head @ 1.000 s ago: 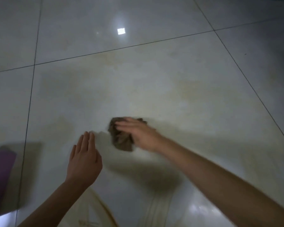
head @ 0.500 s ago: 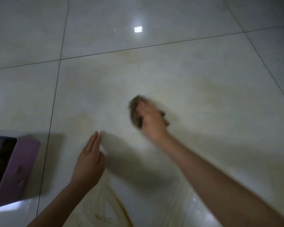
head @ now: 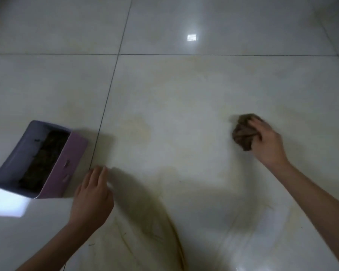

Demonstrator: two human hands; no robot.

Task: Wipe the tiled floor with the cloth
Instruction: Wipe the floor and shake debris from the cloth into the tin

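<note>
Head view: the one view given, looking down on the tiled floor [head: 184,90], pale and glossy with dark grout lines.
Cloth: a brown crumpled cloth [head: 242,133] at about 3 o'clock, lying on the large middle tile.
Right hand: the right hand [head: 267,145] sits on the wad's right side with fingers curled over it — the grip is closed round the cloth.
Left hand: the left hand [head: 92,196] is at 7 o'clock, palm down on the floor with fingers straight; its grip is open and holds nothing.
Purple box: a purple box [head: 67,167] at 9 o'clock, just beside the left hand, has dark contents I cannot identify.
Film: faint yellowish patches cross the middle tile, with stronger streaks at 6 o'clock.
Step in hand: probably a wiping stroke at the tile's right side.
Doing it well: press down evenly, overlap the passes, lean on the left palm and work toward the 6 o'clock streaks — steering clear of the box.
Risk: so tight a wad likely covers little floor; spreading it should help.
</note>
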